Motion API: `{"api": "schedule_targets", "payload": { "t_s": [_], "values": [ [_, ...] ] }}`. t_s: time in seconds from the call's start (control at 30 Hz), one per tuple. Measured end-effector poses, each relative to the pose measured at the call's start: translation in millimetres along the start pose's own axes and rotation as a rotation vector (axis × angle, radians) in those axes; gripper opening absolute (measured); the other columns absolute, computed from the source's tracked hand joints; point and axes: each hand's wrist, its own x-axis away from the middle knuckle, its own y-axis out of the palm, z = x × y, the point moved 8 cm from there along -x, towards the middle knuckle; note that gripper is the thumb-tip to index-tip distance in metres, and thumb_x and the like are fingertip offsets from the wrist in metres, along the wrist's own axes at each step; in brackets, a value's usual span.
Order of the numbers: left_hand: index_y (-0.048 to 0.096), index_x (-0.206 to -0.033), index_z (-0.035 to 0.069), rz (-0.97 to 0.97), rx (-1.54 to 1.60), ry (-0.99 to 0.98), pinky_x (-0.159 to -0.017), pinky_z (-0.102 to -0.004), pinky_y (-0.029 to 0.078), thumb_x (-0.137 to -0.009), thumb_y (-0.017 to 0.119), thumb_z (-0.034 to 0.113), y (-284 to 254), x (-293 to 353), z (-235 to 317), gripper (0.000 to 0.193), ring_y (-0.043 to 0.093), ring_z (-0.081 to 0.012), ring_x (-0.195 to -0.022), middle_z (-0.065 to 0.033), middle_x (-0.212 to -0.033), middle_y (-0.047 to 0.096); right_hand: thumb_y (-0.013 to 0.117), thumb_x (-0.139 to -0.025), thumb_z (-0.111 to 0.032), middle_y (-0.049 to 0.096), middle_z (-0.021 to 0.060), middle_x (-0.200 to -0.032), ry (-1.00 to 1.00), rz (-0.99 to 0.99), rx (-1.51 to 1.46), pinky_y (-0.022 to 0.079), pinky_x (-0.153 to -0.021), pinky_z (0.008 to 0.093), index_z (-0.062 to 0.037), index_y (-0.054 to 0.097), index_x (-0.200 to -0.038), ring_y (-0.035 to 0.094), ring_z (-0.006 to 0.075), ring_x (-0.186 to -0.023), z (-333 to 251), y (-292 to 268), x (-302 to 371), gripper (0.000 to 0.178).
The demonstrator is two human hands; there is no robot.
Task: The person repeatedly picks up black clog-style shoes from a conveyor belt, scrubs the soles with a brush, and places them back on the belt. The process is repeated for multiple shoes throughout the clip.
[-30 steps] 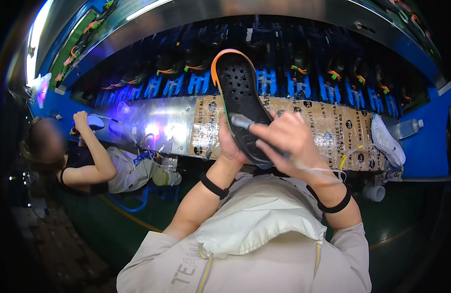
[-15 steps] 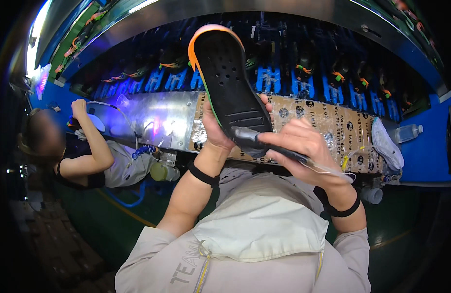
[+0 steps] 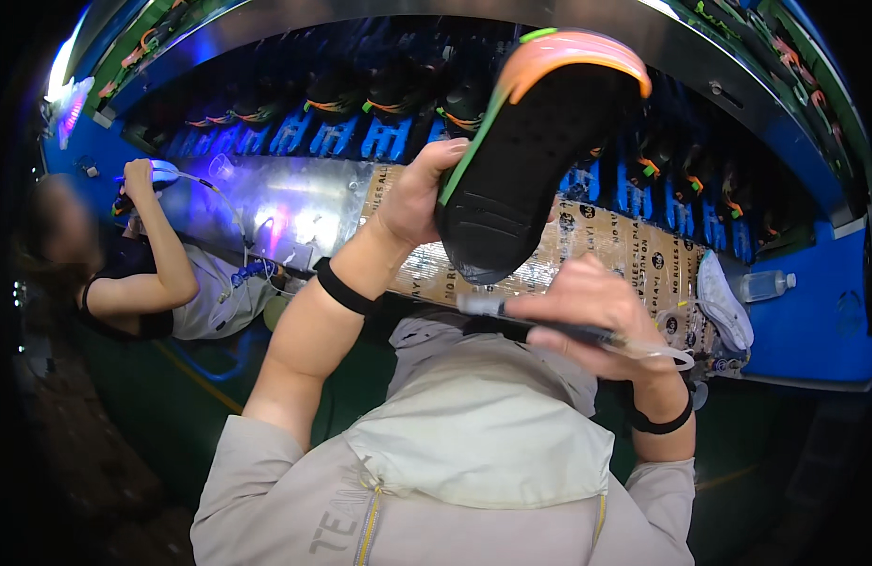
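Left hand [image 3: 424,196] clamped on sole [image 3: 530,165], tilted; right hand [image 3: 601,311] closed around brush [image 3: 587,332], bristles [image 3: 477,304] apart from sole, near its lower end.

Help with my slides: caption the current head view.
Left hand holds a black shoe sole; right hand, a black-handled brush.

I looked in on a shoe workshop. The left hand [image 3: 420,196] held a black sole [image 3: 539,151], and behind the table [image 3: 327,193] blue holders [image 3: 385,138] carried dark shoe parts [image 3: 398,90].
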Motion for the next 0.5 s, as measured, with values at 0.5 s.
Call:
{"api": "schedule_targets", "payload": {
  "t_s": [0.5],
  "values": [
    [0.072,-0.136,-0.004,0.058,-0.499,-0.394,-0.09,-0.0276,0.058,-0.109,0.062,0.034,18.1,-36.0,-1.4,0.047,0.072,-0.0122,-0.105,-0.0106,-0.125,0.077,0.089,-0.078,-0.007,0.061,0.003,-0.082,-0.01,-0.084,0.256,0.042,-0.079,0.0392,-0.0104,0.08,-0.116,0.059,0.025,-0.081,5.0,3.4,0.4,0.039]
  ]
}}
